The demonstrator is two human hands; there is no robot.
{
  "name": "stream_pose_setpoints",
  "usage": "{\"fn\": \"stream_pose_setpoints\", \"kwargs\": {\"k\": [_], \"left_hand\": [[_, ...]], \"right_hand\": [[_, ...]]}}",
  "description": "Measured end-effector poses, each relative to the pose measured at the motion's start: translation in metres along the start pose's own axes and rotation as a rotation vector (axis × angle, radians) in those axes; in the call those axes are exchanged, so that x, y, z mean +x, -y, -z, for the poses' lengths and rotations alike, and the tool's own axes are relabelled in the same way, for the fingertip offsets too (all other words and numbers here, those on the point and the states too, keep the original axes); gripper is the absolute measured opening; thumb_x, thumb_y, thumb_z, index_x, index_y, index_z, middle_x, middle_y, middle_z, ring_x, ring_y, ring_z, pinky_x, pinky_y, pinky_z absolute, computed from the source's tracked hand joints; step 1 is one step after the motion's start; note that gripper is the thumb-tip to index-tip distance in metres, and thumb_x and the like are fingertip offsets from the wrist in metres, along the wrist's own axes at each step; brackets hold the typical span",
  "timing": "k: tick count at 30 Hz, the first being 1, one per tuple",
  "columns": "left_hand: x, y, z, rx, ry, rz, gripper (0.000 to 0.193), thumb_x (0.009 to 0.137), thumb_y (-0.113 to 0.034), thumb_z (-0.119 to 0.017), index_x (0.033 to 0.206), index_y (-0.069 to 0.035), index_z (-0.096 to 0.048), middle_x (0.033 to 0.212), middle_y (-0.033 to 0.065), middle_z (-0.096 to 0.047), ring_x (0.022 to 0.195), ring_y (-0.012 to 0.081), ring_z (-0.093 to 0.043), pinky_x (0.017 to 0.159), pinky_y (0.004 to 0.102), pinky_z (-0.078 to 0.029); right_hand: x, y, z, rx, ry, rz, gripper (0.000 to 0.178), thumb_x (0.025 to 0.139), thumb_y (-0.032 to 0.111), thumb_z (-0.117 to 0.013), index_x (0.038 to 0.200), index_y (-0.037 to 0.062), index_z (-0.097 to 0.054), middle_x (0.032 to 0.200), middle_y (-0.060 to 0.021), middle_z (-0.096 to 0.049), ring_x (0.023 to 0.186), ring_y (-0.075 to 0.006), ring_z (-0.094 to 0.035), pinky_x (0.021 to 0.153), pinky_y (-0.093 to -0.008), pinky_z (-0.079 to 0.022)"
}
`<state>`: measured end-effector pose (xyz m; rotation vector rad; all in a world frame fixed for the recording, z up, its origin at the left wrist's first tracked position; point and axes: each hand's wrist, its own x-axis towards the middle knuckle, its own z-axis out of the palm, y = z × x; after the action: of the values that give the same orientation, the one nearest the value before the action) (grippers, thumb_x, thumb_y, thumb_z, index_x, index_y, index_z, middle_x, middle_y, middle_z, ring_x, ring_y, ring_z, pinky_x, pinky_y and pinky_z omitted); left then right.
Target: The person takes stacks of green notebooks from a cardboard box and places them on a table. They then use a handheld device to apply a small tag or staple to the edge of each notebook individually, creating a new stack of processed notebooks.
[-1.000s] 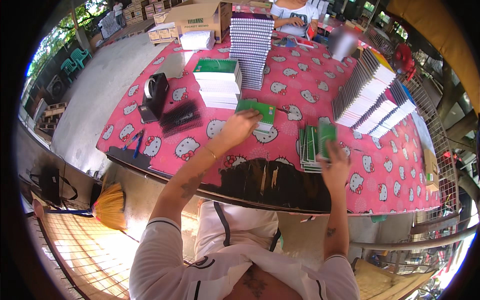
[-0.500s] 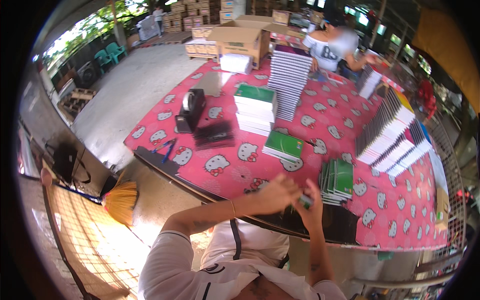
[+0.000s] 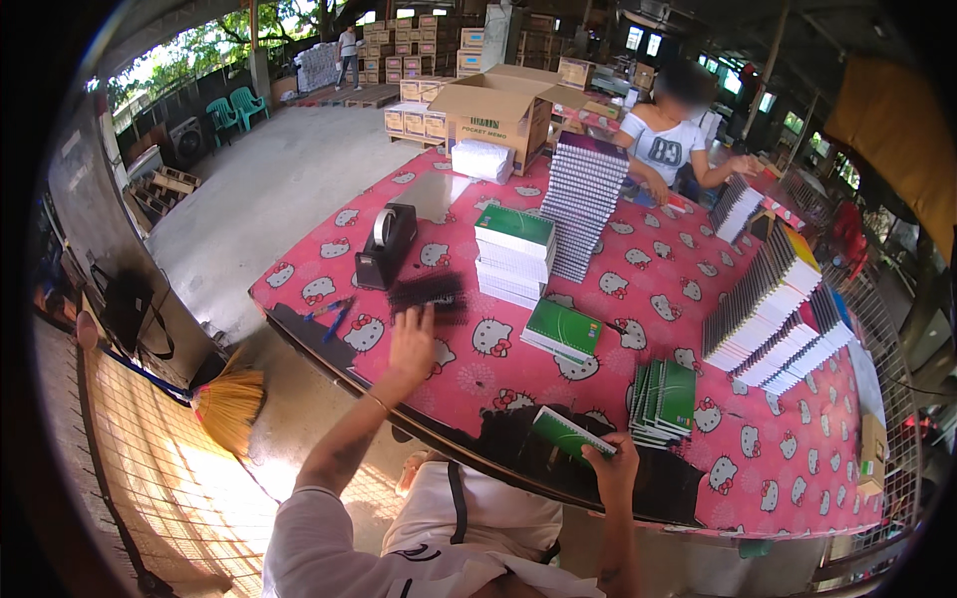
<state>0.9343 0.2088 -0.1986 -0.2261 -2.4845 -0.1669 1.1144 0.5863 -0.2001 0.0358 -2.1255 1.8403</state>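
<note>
My left hand [image 3: 414, 344] reaches forward over the table, its fingers stretched out at the near edge of a pile of black binding coils [image 3: 431, 290]. Whether a fingertip touches a coil is hard to make out. In my right hand [image 3: 615, 466] is a small green-covered notebook [image 3: 564, 432], gripped at its right end over the black strip along the table's near edge. Just beyond it, several green notebooks [image 3: 663, 399] lie overlapped in a leaning pile. A short stack of green notebooks [image 3: 563, 329] sits farther off, in front of a taller white-edged stack [image 3: 514, 261].
A black tape dispenser [image 3: 387, 249] and blue pens [image 3: 337, 317] lie at the left. Tall spiral notebook stacks [image 3: 586, 204] stand behind and more [image 3: 758, 309] at the right. Across the pink table [image 3: 478, 384], a co-worker [image 3: 663, 149] sits near an open carton [image 3: 488, 110].
My left hand has moved from beside my right hand leftward to the black coils. My hands have parted, and the green notebook now shows plainly in my right hand. The view has shifted slightly.
</note>
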Motion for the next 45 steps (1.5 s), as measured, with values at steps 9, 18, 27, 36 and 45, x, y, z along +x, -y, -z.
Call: {"fn": "stream_pose_setpoints", "kwargs": {"k": [9,18,27,36,45], "left_hand": [[0.025,0.01,-0.003,-0.141,-0.163,-0.07,0.02,0.089,-0.009,-0.06,0.109,-0.004,-0.06,0.094,0.013,-0.059,0.084,0.0328,-0.061,0.072,0.0432,-0.051],[-0.084,-0.175,0.055,-1.205,0.065,0.073,0.049,0.097,-0.001,-0.048,0.145,-0.001,-0.045,0.104,0.0142,-0.069,0.084,0.0191,-0.064,0.076,0.0318,-0.051],[-0.056,-0.135,0.066,-1.499,0.328,0.389,0.044,0.1,-0.002,-0.051,0.144,0.0,-0.047,0.111,0.0115,-0.065,0.099,0.0175,-0.061,0.091,0.0298,-0.049],[-0.033,-0.131,0.094,-1.459,0.373,0.474,0.029,0.103,-0.016,-0.055,0.126,0.001,-0.057,0.093,0.0105,-0.07,0.086,0.0118,-0.067,0.076,0.0254,-0.052],[-0.07,-0.147,0.074,-1.544,0.303,0.34,0.03,0.108,-0.026,-0.045,0.114,0.0,-0.057,0.088,0.0052,-0.061,0.086,0.012,-0.059,0.083,0.0287,-0.049]], "right_hand": [[0.008,0.013,-0.016,0.177,0.0,-0.172,0.025,0.084,-0.002,-0.07,0.108,-0.0006,-0.064,0.093,-0.0035,-0.065,0.081,-0.0086,-0.057,0.07,-0.0233,-0.046],[0.005,0.028,-0.037,0.255,-0.008,-0.14,0.022,0.086,-0.002,-0.072,0.107,-0.0011,-0.07,0.09,-0.003,-0.067,0.075,-0.0067,-0.057,0.065,-0.0216,-0.044],[0.002,0.013,-0.032,0.183,0.036,-0.113,0.018,0.086,0.001,-0.074,0.104,0.0001,-0.071,0.084,-0.0005,-0.066,0.072,-0.0051,-0.056,0.061,-0.0207,-0.043],[-0.001,0.013,-0.031,0.199,0.019,-0.147,0.019,0.087,0.002,-0.074,0.106,-0.0003,-0.071,0.088,-0.0004,-0.066,0.079,-0.0058,-0.057,0.069,-0.0213,-0.046],[-0.004,0.018,-0.038,0.201,0.05,-0.131,0.019,0.087,-0.001,-0.073,0.106,-0.0006,-0.071,0.092,-0.0021,-0.068,0.084,-0.0065,-0.059,0.075,-0.0213,-0.047]]}}
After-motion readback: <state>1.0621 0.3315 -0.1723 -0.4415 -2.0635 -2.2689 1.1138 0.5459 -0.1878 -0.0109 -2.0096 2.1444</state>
